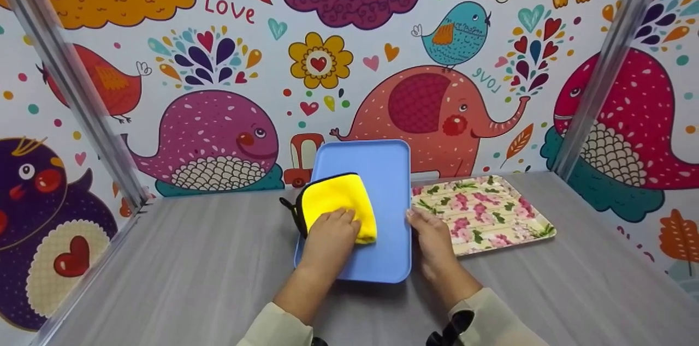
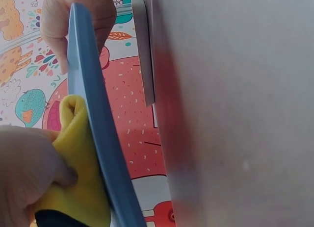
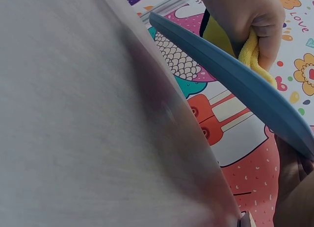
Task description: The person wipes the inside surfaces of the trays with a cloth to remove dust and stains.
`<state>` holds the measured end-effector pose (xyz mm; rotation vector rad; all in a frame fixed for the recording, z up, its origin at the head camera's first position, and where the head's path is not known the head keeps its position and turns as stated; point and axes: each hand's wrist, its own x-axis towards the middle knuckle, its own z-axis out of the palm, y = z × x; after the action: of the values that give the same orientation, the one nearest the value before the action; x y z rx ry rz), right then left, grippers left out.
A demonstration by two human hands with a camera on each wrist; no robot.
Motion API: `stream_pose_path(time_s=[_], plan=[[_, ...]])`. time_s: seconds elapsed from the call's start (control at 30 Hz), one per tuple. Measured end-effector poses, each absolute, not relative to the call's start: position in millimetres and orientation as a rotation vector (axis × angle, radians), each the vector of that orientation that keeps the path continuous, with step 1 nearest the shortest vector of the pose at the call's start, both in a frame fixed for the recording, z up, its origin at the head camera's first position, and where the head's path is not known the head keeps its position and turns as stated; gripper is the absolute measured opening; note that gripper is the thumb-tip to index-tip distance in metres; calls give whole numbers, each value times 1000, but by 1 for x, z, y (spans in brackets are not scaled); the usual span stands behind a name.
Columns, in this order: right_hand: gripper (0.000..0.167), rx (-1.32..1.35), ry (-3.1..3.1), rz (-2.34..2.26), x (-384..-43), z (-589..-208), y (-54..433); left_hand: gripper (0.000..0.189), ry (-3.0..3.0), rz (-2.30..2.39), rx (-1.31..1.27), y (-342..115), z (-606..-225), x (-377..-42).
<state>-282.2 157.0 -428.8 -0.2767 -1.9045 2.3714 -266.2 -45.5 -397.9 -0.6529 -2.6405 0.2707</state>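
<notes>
A light blue rectangular tray (image 1: 389,182) is held raised over the table, tilted toward the head camera. My right hand (image 1: 435,239) grips its right edge, thumb on the front face and fingers behind. On the tray's left half lies a yellow cloth (image 1: 332,198) with black trim and a small black loop. My left hand (image 1: 334,237) holds this cloth against the tray's face. Both wrist views show the tray edge-on; in the left one, a fold of the yellow cloth (image 2: 81,161) bulges between thumb and fingers.
A floral tray (image 1: 486,215) lies on the grey table (image 1: 191,264) to the right, partly behind the right hand. Behind the table stands a wall (image 1: 377,95) printed with cartoon animals. Metal posts (image 1: 606,73) mark the corners.
</notes>
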Motion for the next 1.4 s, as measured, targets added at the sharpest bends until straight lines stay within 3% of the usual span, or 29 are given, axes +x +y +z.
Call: stream_pose_path(time_s=[0.5, 0.77, 1.03, 1.4], plan=[[47, -227, -1872, 2366, -280, -430, 159, 40, -2613, 128, -494, -50, -404, -273], [48, -237, -1886, 2363, -277, -429, 158, 48, -2667, 46, -413, -52, -405, -273], [47, -229, -1893, 2365, -279, -428, 157, 55, -2739, -163, -367, -51, -404, -274], [48, -153, -1902, 2357, -279, -429, 154, 50, -2742, -611, -252, -49, -402, -273]])
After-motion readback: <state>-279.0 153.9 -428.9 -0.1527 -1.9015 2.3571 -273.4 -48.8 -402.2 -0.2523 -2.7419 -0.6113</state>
